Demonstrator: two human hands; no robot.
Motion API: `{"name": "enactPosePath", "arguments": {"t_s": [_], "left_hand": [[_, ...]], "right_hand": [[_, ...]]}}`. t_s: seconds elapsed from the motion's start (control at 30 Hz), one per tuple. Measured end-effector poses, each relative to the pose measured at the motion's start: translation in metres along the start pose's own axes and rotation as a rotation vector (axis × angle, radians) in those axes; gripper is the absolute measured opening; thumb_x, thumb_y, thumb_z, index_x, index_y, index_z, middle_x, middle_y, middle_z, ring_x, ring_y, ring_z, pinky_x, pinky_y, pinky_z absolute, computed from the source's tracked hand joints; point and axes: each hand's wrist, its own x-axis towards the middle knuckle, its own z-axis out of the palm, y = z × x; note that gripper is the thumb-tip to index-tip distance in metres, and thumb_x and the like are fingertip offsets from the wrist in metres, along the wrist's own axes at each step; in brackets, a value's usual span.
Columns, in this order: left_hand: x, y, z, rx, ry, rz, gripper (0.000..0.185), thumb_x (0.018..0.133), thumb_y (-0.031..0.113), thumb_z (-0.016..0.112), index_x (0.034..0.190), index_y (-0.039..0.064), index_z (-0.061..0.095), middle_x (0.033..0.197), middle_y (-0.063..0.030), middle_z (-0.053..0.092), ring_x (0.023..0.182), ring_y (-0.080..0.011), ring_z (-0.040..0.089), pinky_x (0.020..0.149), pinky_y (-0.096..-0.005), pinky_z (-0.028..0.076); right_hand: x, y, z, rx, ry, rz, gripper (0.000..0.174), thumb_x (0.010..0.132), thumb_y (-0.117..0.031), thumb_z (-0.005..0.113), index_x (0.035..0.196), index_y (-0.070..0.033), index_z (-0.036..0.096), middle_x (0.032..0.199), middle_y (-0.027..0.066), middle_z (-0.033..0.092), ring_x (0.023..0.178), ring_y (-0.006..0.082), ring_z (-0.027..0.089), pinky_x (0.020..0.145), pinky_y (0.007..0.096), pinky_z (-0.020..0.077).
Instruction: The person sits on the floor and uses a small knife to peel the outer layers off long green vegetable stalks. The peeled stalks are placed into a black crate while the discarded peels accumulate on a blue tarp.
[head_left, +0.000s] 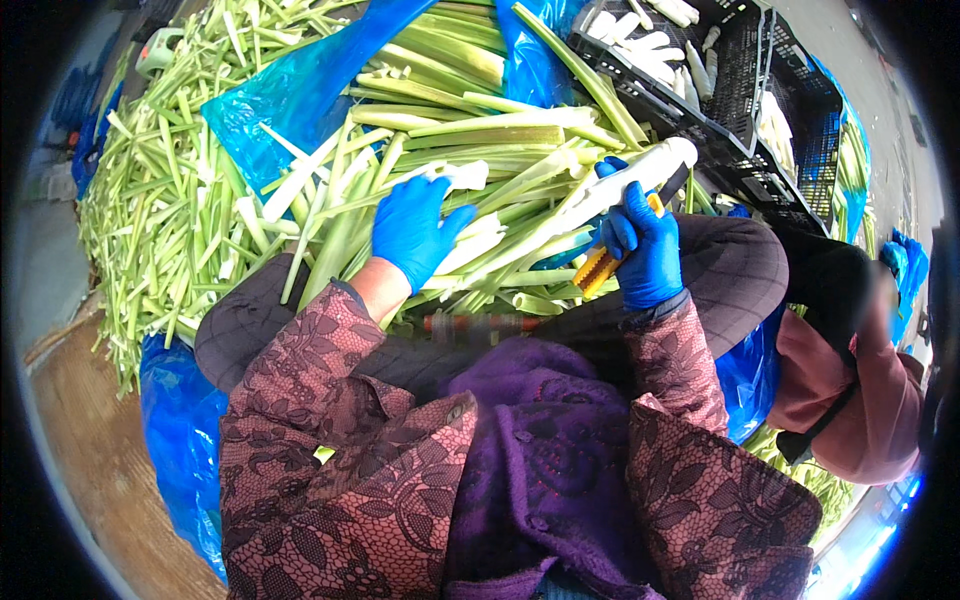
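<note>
My right hand (643, 240), in a blue glove, is closed around a yellow-handled cutter (597, 271), its blade hidden. The same hand also holds a thick, pale peeled stem (660, 166), perhaps water bamboo, slanting up to the right. Lower left of it, my left hand (412, 229), also in a blue glove, lies palm down over the green stalks. Its thumb stands apart from the fingers, and the fingertips touch a whitish piece of husk (466, 175). Long unpeeled stalks (480, 139) lie crosswise beyond both hands.
A large heap of green leaf trimmings (172, 217) spreads at the left. Blue plastic sheeting (277, 105) lies among the stalks. Black plastic crates (739, 112) with pale peeled stems stand at upper right. Another person (862, 390) sits close by on the right.
</note>
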Motion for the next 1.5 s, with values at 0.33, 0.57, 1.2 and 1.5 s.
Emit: {"name": "enactPosePath", "arguments": {"t_s": [0.33,0.57,1.2,1.5], "left_hand": [[0.012,0.074,-0.014,-1.373,-0.743,-0.472,0.030,0.091,0.027,0.070,0.104,0.001,0.066,0.096,-0.0092,0.068,0.090,-0.0187,0.066,0.086,-0.0328,0.053],[-0.001,0.075,-0.007,-1.460,-0.773,-0.623,0.037,0.088,0.035,0.073,0.094,0.000,0.067,0.083,-0.0119,0.068,0.070,-0.0197,0.067,0.066,-0.0326,0.056],[-0.011,0.019,-0.040,-0.634,-0.129,-0.081,0.019,0.085,0.020,0.073,0.087,0.008,0.058,0.086,-0.0123,0.058,0.079,-0.0265,0.060,0.071,-0.0387,0.049],[0.157,-0.224,0.059,-1.251,-0.142,-1.149,0.048,0.091,0.043,0.064,0.125,0.009,0.058,0.106,-0.0127,0.066,0.096,-0.0261,0.067,0.077,-0.0383,0.056]], "right_hand": [[-0.007,-0.004,0.014,0.001,-0.141,0.045,0.046,0.098,-0.018,0.052,0.138,0.004,0.042,0.122,0.0154,0.064,0.045,0.0025,0.033,0.043,0.0202,0.0321],[-0.004,0.003,0.010,-0.076,-0.151,0.085,0.055,0.098,-0.026,0.053,0.141,0.006,0.039,0.122,0.0083,0.066,0.044,-0.0007,0.032,0.043,0.0175,0.0298],[0.147,-0.068,-0.031,-0.138,0.020,0.043,0.035,0.103,-0.028,0.050,0.118,0.003,0.058,0.055,-0.0089,0.027,0.048,0.0056,0.028,0.047,0.0214,0.0240],[0.246,-0.151,-0.101,-0.494,0.249,0.164,0.055,0.100,-0.050,0.049,0.126,-0.003,0.060,0.058,-0.0079,0.037,0.049,0.0039,0.028,0.047,0.0234,0.0218]]}}
